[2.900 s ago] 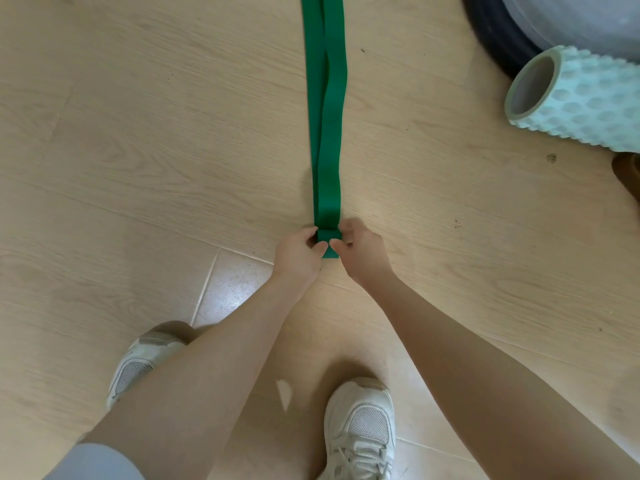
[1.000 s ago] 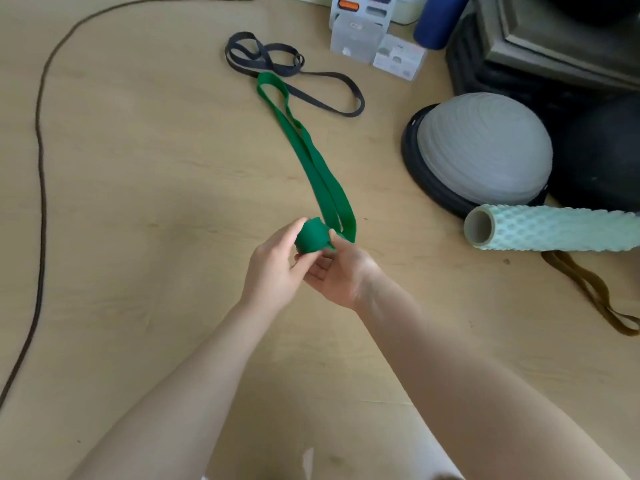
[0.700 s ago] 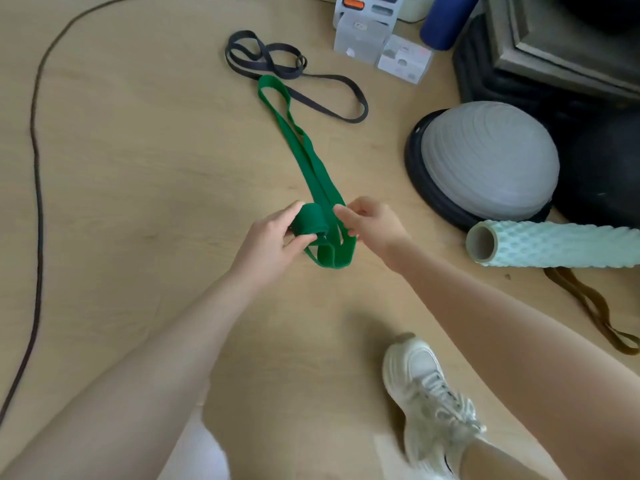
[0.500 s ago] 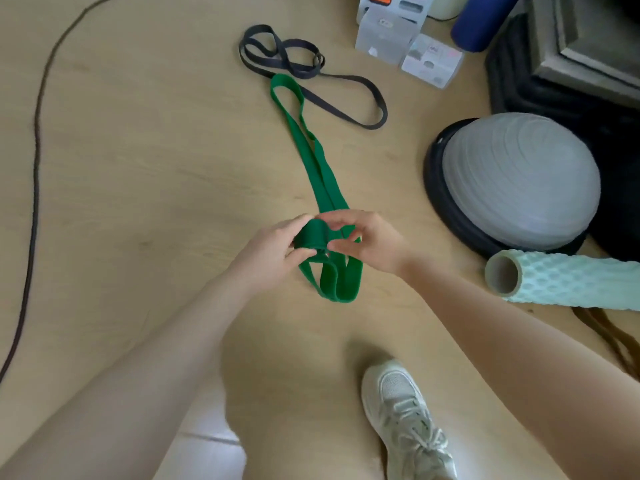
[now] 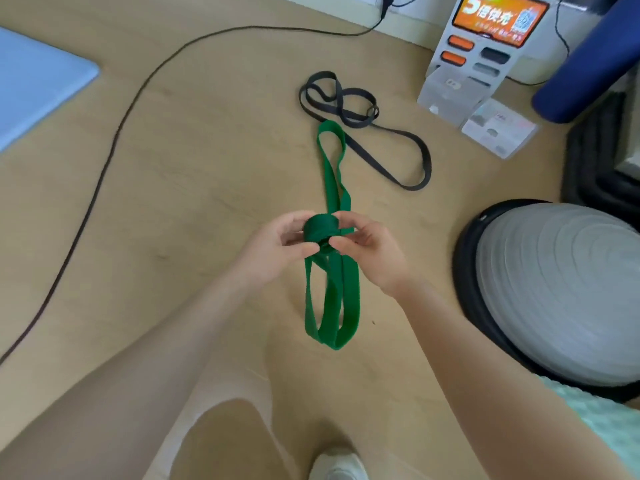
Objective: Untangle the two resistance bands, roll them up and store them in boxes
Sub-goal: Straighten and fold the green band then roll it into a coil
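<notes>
A green resistance band [image 5: 332, 299] is partly rolled into a small coil [image 5: 320, 229] held above the wooden floor. My left hand [image 5: 277, 247] grips the coil from the left and my right hand [image 5: 367, 251] pinches it from the right. A slack loop of the band hangs below my hands, and the rest runs away along the floor. Beyond its far end lies a black resistance band [image 5: 349, 109], loosely looped and flat on the floor. Two clear boxes [image 5: 450, 95] [image 5: 498, 129] stand at the back right.
A grey dome balance trainer [image 5: 561, 292] sits at the right, a mint foam roller [image 5: 616, 431] at the lower right. A charging station [image 5: 491, 26] and a blue roll [image 5: 585, 67] stand at the back. A black cable [image 5: 114, 133] curves across the left floor. My shoe [image 5: 337, 467] shows below.
The coil has grown from a first fold on the floor to a roll held in the air. The slack loop under my hands has lengthened, and my view has tilted up.
</notes>
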A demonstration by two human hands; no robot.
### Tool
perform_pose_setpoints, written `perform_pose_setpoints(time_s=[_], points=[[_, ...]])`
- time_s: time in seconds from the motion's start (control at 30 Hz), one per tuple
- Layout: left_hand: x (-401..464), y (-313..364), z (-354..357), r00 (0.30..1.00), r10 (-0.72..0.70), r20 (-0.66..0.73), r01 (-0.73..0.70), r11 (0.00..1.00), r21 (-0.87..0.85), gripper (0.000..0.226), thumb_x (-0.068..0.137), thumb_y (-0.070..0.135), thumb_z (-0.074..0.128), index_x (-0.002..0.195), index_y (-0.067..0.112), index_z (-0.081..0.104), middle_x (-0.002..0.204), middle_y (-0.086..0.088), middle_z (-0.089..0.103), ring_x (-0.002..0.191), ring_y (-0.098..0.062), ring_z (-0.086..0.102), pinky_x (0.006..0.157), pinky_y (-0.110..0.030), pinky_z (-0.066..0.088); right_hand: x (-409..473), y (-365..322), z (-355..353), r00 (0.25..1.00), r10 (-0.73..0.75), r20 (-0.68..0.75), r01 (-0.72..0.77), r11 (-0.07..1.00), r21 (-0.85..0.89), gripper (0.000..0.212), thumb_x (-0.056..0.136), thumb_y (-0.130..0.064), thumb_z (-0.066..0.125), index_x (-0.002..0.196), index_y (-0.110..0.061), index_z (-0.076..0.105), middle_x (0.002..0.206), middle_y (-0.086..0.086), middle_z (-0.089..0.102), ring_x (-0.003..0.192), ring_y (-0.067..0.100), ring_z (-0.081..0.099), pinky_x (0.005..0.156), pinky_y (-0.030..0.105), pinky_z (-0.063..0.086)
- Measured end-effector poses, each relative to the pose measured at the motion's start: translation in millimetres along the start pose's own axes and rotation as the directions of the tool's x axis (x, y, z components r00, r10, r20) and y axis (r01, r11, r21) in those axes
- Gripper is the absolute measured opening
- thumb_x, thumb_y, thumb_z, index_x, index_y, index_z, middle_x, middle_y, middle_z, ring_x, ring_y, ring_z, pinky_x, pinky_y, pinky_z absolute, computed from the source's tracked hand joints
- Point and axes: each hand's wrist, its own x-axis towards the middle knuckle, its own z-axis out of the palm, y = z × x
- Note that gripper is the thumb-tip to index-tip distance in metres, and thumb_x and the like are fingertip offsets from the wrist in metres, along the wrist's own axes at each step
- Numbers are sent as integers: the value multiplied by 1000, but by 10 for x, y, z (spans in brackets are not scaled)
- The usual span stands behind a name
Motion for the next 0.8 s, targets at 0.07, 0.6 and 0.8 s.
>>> perform_pose_setpoints(time_s=[0.07, 0.6, 0.8], points=[[36, 67, 92, 998, -22, -52, 20, 999, -27, 37, 83, 4, 64, 109, 28, 52, 110, 8, 63, 101, -2, 59, 88, -17, 45, 7, -14, -89, 1000, 9, -17, -8, 999, 45, 21, 91, -8, 54, 102, -24, 61, 97, 0, 67, 82, 14, 63, 81, 32, 52], [573, 215, 90, 971, 61, 232, -153, 903, 401, 43, 90, 10, 57, 132, 16, 51, 121, 2, 62, 110, -13, 60, 104, -38, 42, 151, 34, -358, 1000, 6, -22, -12, 947, -320, 42, 87, -22, 63, 127, -16, 53, 116, -1, 56, 82, 7, 51, 74, 13, 41], [690, 50, -71, 963, 23, 267, -160, 849, 503, 50, 88, 16, 61, 135, 13, 43, 123, -3, 57, 113, -19, 55, 100, -29, 39, 217, 112, -88, 999, -2, -43, -15, 925, -381, 27, 91, -11, 54, 118, -7, 56, 109, 11, 65, 91, 22, 62, 84, 30, 48]])
